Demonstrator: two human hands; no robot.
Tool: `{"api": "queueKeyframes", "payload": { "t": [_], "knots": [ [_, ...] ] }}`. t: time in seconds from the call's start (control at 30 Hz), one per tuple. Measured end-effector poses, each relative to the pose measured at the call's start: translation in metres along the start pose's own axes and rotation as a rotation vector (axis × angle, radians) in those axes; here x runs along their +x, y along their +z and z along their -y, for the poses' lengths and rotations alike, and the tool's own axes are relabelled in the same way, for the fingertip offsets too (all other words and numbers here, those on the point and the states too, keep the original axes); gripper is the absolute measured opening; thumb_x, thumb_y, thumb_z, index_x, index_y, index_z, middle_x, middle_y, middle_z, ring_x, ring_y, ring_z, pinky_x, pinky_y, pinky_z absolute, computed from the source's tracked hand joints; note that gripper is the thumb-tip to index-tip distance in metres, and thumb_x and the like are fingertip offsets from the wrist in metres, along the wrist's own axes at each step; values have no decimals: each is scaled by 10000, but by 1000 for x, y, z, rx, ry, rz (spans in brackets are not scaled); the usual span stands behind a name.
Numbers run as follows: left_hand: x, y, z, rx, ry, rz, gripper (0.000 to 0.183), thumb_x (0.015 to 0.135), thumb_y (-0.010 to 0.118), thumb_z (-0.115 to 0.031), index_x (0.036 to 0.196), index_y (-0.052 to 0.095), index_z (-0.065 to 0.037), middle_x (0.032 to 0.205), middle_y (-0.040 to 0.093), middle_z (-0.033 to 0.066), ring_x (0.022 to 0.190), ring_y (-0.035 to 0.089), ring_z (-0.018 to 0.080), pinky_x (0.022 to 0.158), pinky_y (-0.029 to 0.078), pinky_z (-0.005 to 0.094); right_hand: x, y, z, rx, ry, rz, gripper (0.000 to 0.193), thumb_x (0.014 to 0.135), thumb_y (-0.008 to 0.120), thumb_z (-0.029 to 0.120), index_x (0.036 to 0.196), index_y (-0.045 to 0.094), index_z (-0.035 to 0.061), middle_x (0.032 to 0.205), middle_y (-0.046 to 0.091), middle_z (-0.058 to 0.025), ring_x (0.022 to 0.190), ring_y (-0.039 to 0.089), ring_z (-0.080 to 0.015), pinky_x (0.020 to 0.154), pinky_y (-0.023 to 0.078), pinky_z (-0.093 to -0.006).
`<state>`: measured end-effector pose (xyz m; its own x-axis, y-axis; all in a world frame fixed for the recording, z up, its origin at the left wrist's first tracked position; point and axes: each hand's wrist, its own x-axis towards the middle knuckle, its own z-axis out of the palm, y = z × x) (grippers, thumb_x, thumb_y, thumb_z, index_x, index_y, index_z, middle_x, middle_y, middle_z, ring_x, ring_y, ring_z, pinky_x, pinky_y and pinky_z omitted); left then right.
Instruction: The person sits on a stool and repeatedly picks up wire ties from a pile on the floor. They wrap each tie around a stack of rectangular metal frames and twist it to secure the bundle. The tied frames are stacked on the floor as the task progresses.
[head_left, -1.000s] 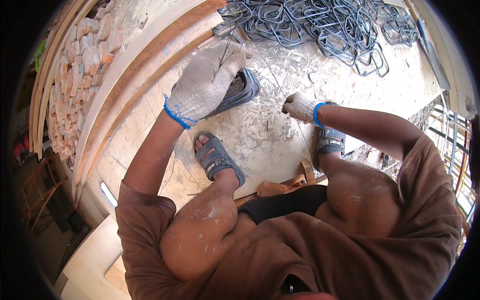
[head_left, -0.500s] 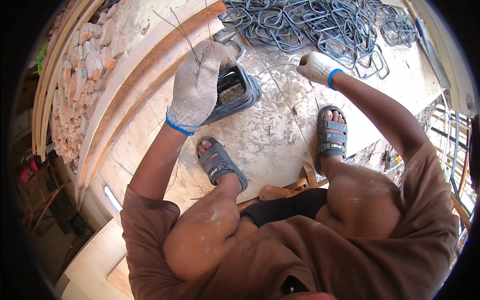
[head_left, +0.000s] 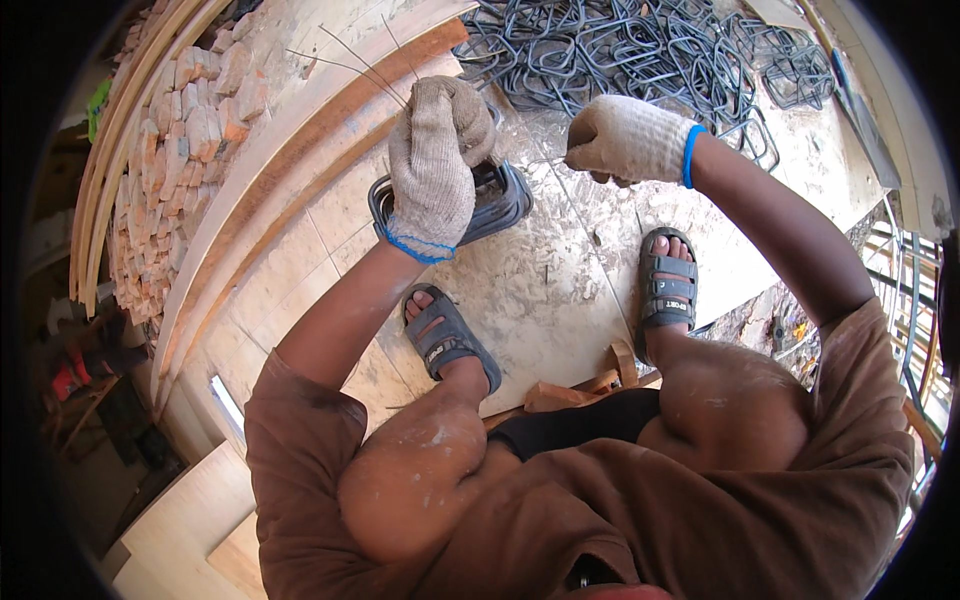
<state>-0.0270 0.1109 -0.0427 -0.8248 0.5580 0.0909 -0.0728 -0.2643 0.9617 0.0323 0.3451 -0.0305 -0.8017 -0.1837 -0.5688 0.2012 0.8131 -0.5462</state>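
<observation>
1. At 5 o'clock from the left hand [head_left: 437,150], partly covered by it, the ring bundle [head_left: 505,212] is seen, its long axis roughly 9-to-3.
2. From the right hand [head_left: 630,142], set farther off, it is found at 8.
3. Hands apart: wires [head_left: 396,95] are clasped by the left; the right is curled closed, contents unclear.

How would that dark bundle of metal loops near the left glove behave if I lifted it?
The bundle of loops is probably heavy for its size, being many metal-looking pieces packed together. It likely stays stiff, since the pieces keep their squared shape. It seems unlikely to roll, given those straight sides.
</observation>
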Motion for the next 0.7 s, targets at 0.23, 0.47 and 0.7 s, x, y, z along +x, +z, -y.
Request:
{"api": "queueKeyframes", "payload": {
  "t": [0.23,0.47,0.7],
  "knots": [
    [6,19,2,-33,-164,-2,499,1189,379,-545,893,432,-147,747,329,-30,643,353,118,683,470,343,-8,-8,4,412,-56,82,415,985,687,176,1345,748,-23,932,827,-112,660,739,-154,576,609,-307],
    [7,23,8,160,-192,53,445,1157,568,-503,1143,656,-68,865,584,-27,724,527,78,650,479,265,24,0,-65,1317,-244,599,589,1107,623,317,1532,555,-85,1479,658,-293,1086,791,-388,927,676,-464],
    [-6,-11,37,388,73,10,431,1202,417,-415,1137,606,-33,1005,570,92,924,570,215,851,525,408,20,28,-35,1191,-376,171,507,1042,762,221,1439,618,-59,1302,745,-197,1097,770,-289,961,627,-413]
  ]
}}
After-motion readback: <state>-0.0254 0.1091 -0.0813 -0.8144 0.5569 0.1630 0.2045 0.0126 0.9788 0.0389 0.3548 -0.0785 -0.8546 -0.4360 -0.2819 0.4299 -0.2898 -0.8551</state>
